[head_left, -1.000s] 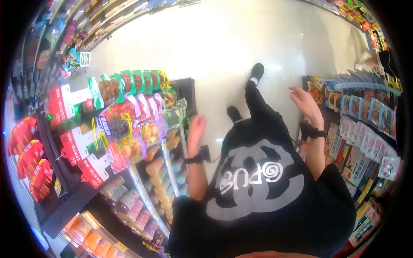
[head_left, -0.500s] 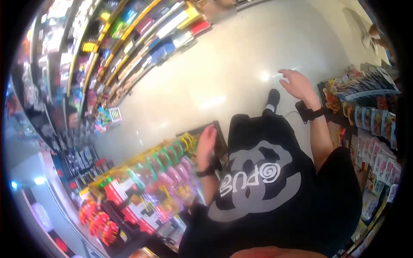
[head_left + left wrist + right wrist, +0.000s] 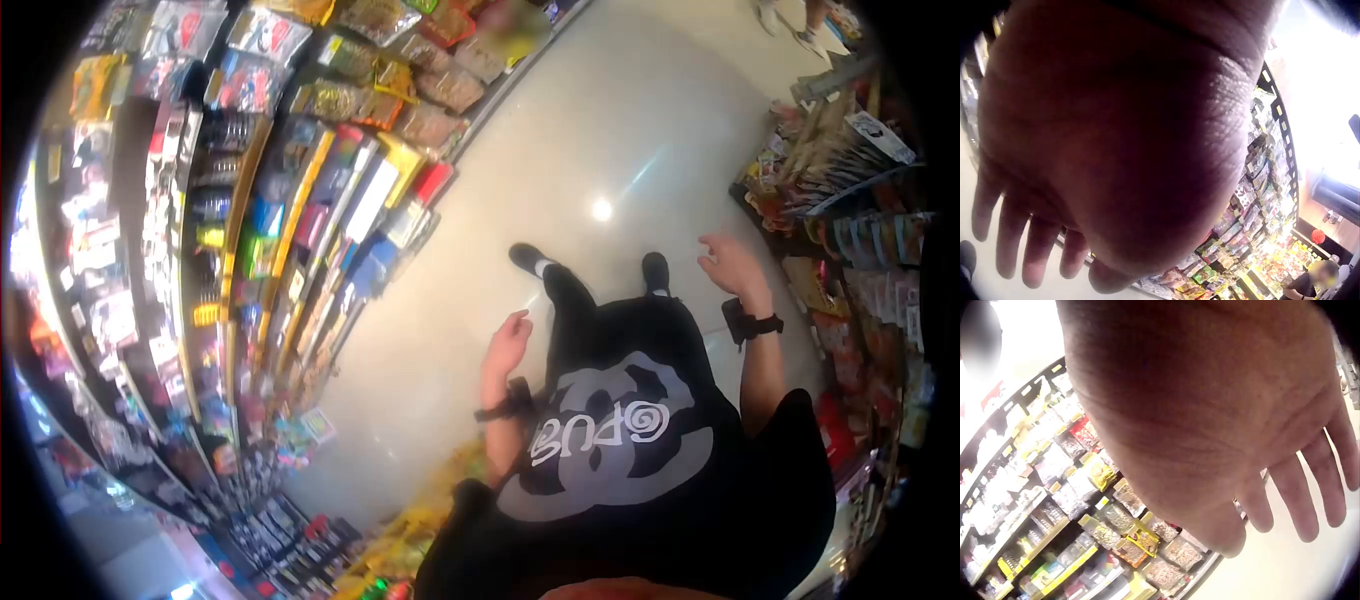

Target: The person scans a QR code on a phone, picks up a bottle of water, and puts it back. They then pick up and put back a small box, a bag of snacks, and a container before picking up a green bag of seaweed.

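The left hand hangs empty, fingers loosely extended and slightly apart; the right hand is empty too, fingers relaxed and spread. Both are over the pale floor. Nearest the left, yellow packets lie toward seven o'clock; hanging packets sit at about three o'clock from the right. The yellow packets look light, soft and slick, probably with crushable contents, so a top edge seems the safest hold.

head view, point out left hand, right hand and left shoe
left hand (image 3: pixel 505 348), head view, middle of the hand
right hand (image 3: pixel 738 272), head view, middle of the hand
left shoe (image 3: pixel 525 258), head view, top of the shoe
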The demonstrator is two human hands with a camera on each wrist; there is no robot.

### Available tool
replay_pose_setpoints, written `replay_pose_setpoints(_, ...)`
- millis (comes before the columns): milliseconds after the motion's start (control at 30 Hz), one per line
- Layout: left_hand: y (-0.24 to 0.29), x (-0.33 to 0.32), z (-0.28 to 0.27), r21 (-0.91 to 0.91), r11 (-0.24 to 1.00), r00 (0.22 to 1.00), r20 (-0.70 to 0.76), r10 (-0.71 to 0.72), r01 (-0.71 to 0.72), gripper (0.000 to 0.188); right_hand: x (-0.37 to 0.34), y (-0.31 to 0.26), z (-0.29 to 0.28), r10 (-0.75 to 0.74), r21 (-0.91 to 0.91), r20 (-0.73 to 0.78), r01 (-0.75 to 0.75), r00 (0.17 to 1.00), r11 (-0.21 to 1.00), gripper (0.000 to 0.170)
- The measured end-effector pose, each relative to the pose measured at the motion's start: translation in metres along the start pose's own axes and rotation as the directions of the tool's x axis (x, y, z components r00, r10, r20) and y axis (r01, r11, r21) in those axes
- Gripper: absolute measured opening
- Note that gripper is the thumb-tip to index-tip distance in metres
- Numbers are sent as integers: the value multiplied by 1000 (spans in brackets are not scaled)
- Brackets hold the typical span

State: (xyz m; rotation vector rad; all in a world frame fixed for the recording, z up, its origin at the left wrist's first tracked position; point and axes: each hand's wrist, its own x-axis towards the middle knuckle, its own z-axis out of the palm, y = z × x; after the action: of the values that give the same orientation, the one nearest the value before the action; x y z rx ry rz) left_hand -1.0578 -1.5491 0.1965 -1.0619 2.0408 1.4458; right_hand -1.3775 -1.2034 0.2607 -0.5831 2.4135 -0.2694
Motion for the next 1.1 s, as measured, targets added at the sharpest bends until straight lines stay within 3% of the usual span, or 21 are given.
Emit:
replay_pose_setpoints(33, -11, 18, -20, 34, 998, 999, -12, 52, -51, 43, 7, -12, 8, 22, -26, -4, -22, 1000, 999, 46)
replay_pose_setpoints(133, -37, 58, -69, 105, 987, 989, -64, 132, -125, 42, 24, -70, 4, 159, 149, 70, -168, 985, 974, 47)
replay_pose_setpoints(267, -49, 100, -167, 38, 993, 964, -240, 118, -112, 40, 74, -171, -1, 112, 240, 45, -119, 993, 963, 49)
replay_pose_setpoints(300, -47, 108, -192, 49, 999, 977, -215, 4, 7, 40, 86, -193, -3, 50, 285, 58, -64, 997, 956, 48)
replay_pose_setpoints(433, -42, 129, -249, 47, 999, 980, -200, -6, 15, 40, 104, -254, -26, -27, 391, -10, 29, 1000, 920, 45)
replay_pose_setpoints(600, -36, 183, -277, 53, 997, 982, -178, 69, -60, 41, 161, -287, -49, -47, 346, -101, 79, 994, 935, 42)
replay_pose_setpoints(700, -21, 199, -276, 123, 988, 981, -154, 116, -97, 41, 210, -299, -60, -85, 282, -39, 93, 996, 955, 41)
replay_pose_setpoints(800, 22, 196, -285, 68, 997, 994, -100, 41, -34, 42, 266, -307, -65, -118, 336, 28, 102, 993, 936, 41)
replay_pose_setpoints(900, 14, 223, -273, 1, 999, 989, -142, -46, 46, 41, 317, -308, -88, -183, 399, 3, 167, 983, 901, 38)
replay_pose_setpoints(1033, 63, 246, -290, -39, 989, 986, -85, -144, 141, 42, 378, -289, -121, -161, 485, -44, 162, 986, 860, 36)
replay_pose_setpoints(1100, 81, 264, -308, -23, 986, 985, -45, -164, 163, 43, 397, -273, -147, -155, 439, -49, 161, 987, 884, 35)
